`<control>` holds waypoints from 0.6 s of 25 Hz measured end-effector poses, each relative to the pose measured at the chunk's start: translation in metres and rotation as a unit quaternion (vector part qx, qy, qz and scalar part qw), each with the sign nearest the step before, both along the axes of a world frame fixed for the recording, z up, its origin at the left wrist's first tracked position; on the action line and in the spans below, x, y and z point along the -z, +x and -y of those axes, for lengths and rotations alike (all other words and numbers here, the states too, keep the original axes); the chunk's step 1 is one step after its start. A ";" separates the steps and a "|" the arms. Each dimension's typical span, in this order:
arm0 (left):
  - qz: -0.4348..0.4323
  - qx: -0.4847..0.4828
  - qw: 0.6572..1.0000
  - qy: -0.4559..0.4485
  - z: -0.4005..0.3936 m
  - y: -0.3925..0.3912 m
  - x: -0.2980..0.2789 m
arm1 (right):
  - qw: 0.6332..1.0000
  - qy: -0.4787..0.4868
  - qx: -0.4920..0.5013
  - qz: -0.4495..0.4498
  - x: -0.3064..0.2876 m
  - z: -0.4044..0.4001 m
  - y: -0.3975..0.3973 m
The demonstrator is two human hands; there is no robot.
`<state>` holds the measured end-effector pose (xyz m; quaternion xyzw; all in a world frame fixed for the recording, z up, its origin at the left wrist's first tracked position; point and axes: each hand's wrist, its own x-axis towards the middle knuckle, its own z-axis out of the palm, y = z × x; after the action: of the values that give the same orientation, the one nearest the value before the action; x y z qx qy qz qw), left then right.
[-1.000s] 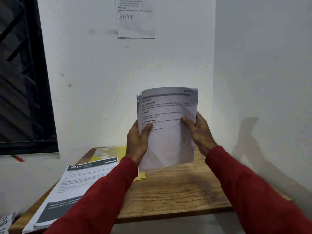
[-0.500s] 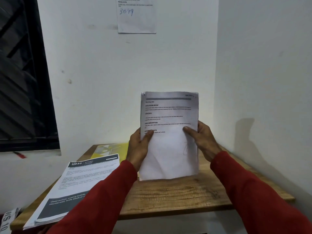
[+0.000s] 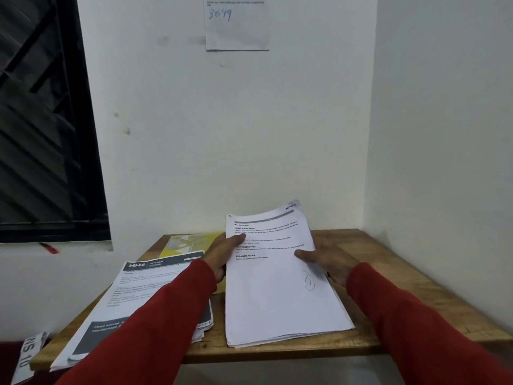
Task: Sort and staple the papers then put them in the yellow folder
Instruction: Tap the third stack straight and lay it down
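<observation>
A stack of white printed papers (image 3: 277,295) lies nearly flat on the wooden table (image 3: 388,295), its far end still raised a little. My left hand (image 3: 222,254) grips its left edge, thumb on top. My right hand (image 3: 327,262) holds the right edge, thumb across the page. A second pile with a dark "946" header (image 3: 144,298) lies at the left, partly under my left sleeve. The yellow folder (image 3: 188,241) sits at the back left, half covered by that pile and my left hand. No stapler is visible.
White walls close the table at the back and right. A dark window (image 3: 41,120) is on the left. A note sheet (image 3: 237,23) hangs on the back wall. A printed strip (image 3: 30,354) sticks out below the table's left corner.
The stack was held upright on its bottom edge; now both hands have lowered it almost flat onto the table. The view has tipped down.
</observation>
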<state>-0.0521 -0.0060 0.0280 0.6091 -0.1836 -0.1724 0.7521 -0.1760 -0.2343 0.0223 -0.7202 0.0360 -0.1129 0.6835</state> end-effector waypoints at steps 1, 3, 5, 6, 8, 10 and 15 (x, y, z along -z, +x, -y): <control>0.008 0.000 1.000 -0.017 0.000 0.004 0.000 | 1.000 0.019 -0.016 -0.001 0.003 -0.002 0.000; 0.023 -0.012 0.999 -0.048 0.001 0.011 -0.001 | 0.998 0.030 -0.048 -0.001 0.007 -0.003 0.001; 0.031 -0.029 0.997 -0.062 0.001 0.016 -0.002 | 0.997 0.029 -0.070 0.001 0.011 0.001 0.005; 0.038 -0.037 0.997 -0.061 0.001 0.020 -0.001 | 0.996 0.034 -0.079 0.000 0.013 0.002 0.006; 0.056 -0.054 0.995 -0.059 0.003 0.027 0.004 | 0.995 0.046 -0.088 -0.003 0.018 0.004 0.009; 0.068 -0.066 0.994 -0.060 0.005 0.031 0.008 | 0.994 0.056 -0.091 -0.007 0.020 0.007 0.012; 0.059 -0.077 0.994 -0.050 0.009 0.033 0.009 | 0.995 0.082 -0.047 -0.033 0.022 0.010 0.017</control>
<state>-0.0189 -0.0147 0.0190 0.5923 -0.1886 -0.0689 0.7803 -0.1586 -0.2447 0.0006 -0.6656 0.0338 -0.0539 0.7436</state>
